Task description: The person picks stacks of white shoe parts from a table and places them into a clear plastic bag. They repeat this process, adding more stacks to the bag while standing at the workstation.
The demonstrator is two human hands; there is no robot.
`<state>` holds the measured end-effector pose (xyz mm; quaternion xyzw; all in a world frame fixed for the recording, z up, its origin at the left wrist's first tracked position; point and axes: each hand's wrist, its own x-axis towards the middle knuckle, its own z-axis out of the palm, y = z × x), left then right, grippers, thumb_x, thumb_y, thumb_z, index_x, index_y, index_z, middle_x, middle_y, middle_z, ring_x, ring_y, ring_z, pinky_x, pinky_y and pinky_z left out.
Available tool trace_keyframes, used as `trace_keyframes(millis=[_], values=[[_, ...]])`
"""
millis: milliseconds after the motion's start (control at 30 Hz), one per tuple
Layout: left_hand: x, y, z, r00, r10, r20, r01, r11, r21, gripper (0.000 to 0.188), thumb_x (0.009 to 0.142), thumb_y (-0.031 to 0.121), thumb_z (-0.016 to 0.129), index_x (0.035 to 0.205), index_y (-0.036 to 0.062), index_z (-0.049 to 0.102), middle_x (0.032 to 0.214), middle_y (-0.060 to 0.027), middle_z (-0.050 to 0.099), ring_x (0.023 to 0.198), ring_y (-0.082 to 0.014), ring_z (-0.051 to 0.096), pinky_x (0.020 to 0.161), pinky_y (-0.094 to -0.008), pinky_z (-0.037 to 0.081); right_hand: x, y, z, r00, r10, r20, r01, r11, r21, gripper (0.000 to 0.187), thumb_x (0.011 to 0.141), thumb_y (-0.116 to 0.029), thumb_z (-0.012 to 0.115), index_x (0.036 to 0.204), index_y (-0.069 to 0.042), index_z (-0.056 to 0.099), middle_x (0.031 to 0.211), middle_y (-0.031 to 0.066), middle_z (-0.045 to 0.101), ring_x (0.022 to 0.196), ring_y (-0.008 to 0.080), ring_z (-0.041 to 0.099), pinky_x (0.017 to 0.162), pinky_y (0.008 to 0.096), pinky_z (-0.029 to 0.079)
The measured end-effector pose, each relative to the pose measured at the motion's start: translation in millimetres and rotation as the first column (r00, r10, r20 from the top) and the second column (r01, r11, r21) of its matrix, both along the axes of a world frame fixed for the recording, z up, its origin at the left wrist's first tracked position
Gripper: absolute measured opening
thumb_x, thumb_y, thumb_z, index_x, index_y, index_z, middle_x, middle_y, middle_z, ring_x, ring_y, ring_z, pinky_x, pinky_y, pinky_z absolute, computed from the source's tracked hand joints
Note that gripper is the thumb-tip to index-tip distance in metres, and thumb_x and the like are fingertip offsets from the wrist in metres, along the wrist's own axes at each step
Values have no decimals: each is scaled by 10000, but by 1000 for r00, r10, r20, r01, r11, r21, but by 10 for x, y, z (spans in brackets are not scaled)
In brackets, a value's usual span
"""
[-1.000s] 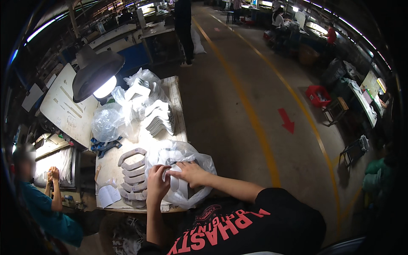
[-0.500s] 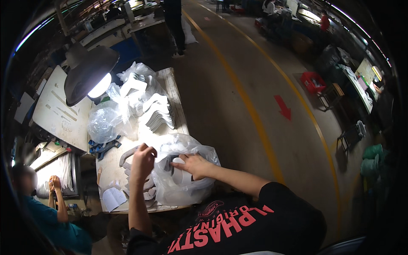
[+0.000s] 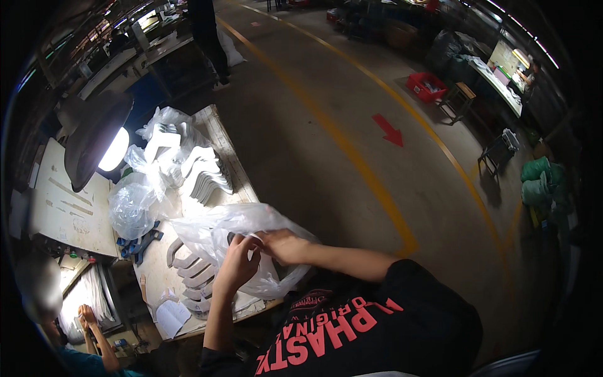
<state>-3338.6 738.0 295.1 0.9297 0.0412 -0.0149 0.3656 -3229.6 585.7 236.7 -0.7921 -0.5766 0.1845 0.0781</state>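
Observation:
My left hand (image 3: 239, 262) is closed with bent fingers at a clear plastic bag (image 3: 264, 218), pinching what looks like its gathered film. Right beside it, my right hand (image 3: 284, 246) is also closed on the bag, its fingertips partly hidden by the left hand. Something small and pale shows between the two hands; its kind is unclear. The bag lies crumpled over the near right corner of the worktable (image 3: 242, 173). Left of my left hand, several grey curved pieces (image 3: 196, 276) lie in a row on the table.
Stacked white curved pieces (image 3: 206, 176) and another plastic bag (image 3: 133, 204) lie farther back, under a lamp (image 3: 94, 135). Blue straps (image 3: 141, 244) and a paper sheet (image 3: 171, 317) are at the left. A co-worker's hands (image 3: 86, 314) show at the lower left. An aisle runs right.
My left hand has come down and right to meet my right hand. The right hand has left the white piece in the bag. The bag's film now spreads farther left; the view has shifted.

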Motion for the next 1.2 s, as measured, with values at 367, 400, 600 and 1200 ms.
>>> trace_keyframes(millis=[367, 400, 600, 1200], values=[[-507, -300, -534, 956, 286, 58, -291, 915, 281, 563, 943, 146, 614, 1500, 203, 551, 1599, -179, 450, 1462, -433, 447, 1177, -576, 379, 677, -714, 1512, 939, -39, -342, 279, 669, 689, 253, 939, -61, 709, 1189, -20, 713, 1083, 141, 722, 955, 259, 727, 901, 382, 584], [-515, -432, -555, 975, 217, 41, -220, 934, 282, 573, 957, 169, 630, 1520, 205, 528, 1626, -176, 419, 1502, -431, 394, 1196, -583, 353, 714, -604, 1514, 936, -65, -345, 305, 639, 706, 202, 945, -41, 686, 1143, -15, 719, 1024, 119, 725, 879, 222, 725, 833, 353, 583], [-529, -863, -935, 972, 227, -63, -176, 879, 443, 708, 953, 211, 632, 1625, 290, 421, 1763, -123, 189, 1632, -368, 133, 1259, -656, 171, 1210, 338, 1014, 968, 48, -244, 141, 701, 699, 258, 938, -60, 691, 1193, -18, 696, 1067, 115, 712, 961, 195, 704, 864, 356, 568], [-602, -845, -1324, 689, 554, 467, -708, 375, 599, 607, 771, 78, 703, 1273, 414, 766, 1574, -40, 535, 1514, -414, 319, 1231, -751, 110, 1442, 2526, -483, 909, -265, 323, 159, 934, 319, 754, 734, -208, 889, 1340, 9, 498, 1427, 189, 476, 1388, 357, 442, 1127, 608, 436]])
